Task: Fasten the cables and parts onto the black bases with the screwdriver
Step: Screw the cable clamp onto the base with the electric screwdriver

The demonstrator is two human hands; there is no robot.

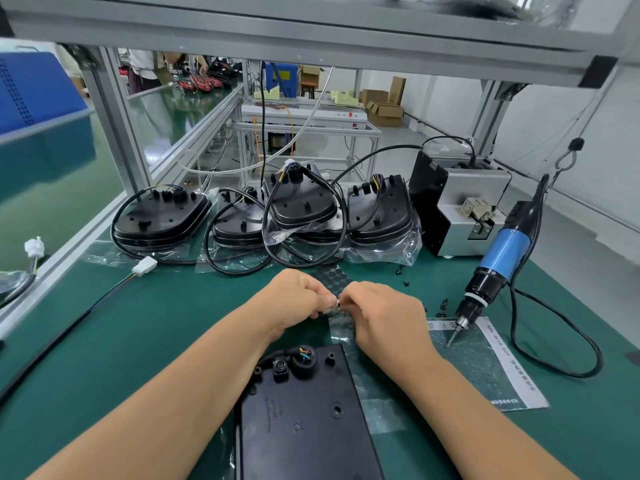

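Observation:
A black base [304,420] lies near me on the green mat, with a cable grommet and coloured wires [304,355] at its top left. Above it my left hand [298,296] and my right hand [377,310] meet fingertip to fingertip, both pinching a small silvery part [335,304] over a sheet of black round pads [337,277]. The blue and black electric screwdriver [498,261] hangs from a cord at the right, its bit touching a plastic sheet [485,362]. Neither hand touches the screwdriver.
Several black bases with looped cables [298,209] sit in plastic bags along the back. A grey screw feeder box [460,209] stands at the back right. Loose black screws [405,277] lie near it. A white connector on a cable [144,265] lies at the left.

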